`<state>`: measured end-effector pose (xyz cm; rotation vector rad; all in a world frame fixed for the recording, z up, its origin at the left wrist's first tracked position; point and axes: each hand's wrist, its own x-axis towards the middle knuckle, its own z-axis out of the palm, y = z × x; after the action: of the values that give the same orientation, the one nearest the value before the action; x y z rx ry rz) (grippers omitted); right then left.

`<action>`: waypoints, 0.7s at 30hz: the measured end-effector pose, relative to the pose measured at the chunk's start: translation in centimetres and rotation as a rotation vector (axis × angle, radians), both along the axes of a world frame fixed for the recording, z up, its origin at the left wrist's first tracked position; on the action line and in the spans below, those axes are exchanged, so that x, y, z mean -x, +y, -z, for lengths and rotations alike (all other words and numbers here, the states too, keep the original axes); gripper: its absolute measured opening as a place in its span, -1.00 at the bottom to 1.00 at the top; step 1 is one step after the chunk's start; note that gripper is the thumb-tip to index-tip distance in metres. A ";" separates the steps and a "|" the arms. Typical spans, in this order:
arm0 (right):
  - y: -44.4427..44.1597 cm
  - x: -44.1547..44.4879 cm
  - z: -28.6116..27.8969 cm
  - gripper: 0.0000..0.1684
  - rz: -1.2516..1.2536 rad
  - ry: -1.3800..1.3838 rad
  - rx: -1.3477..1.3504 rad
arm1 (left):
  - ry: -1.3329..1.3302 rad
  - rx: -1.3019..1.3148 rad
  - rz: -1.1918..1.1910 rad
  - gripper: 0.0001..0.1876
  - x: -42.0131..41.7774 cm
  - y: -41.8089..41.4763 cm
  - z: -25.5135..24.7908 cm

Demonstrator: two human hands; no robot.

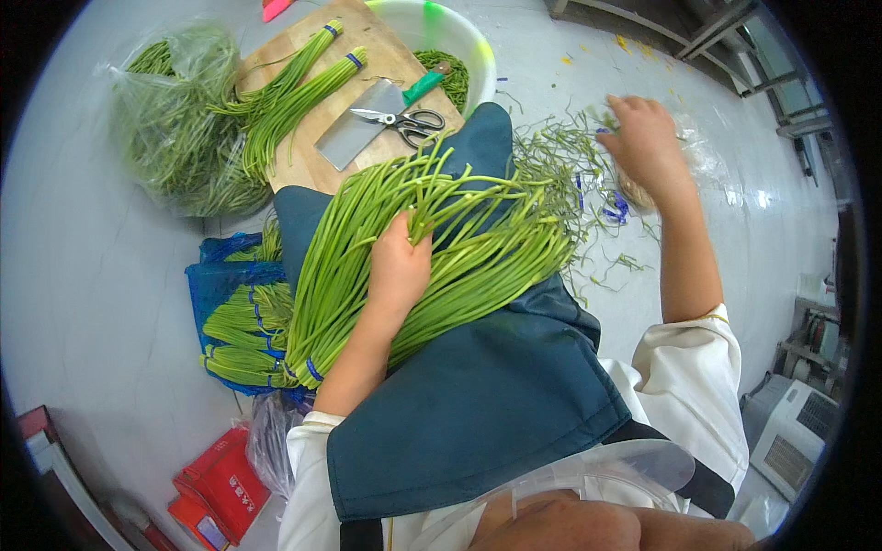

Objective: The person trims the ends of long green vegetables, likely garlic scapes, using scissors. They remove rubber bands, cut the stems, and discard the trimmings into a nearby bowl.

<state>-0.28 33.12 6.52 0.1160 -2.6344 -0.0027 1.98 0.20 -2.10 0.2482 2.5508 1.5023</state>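
Observation:
Long garlic scapes (489, 275) lie in a loose bundle across my lap on a dark apron (475, 406), with a blue band round their lower left end. My left hand (402, 262) is closed on some of their stems. Out to the right, over scattered trimmings (551, 148) on the floor, my right hand (641, 141) is raised, its fingers apart; a few blurred scraps are beside the fingertips. On the wooden board (296, 162) ahead are two banded bundles (303, 107), a cleaver (358, 127) with a green handle, and kitchen scissors (400, 120) resting partly over the blade.
Behind the board stands a white tub (479, 41) with cut green pieces. A clear bag of scapes (179, 131) is at the left, above a blue mesh bag (207, 293) with banded bundles. A red box (224, 482) sits lower left; metal racks (641, 24) are at the upper right.

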 end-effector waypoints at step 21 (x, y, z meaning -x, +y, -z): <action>-5.3 5.6 4.7 -0.76 -0.235 0.042 1.994 | 0.022 -0.056 -0.090 -0.81 -1.3 0.2 -0.5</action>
<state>-5.90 27.78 1.83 -0.2557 -1.4407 2.3470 3.26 0.40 -1.60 0.1599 2.5712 1.6132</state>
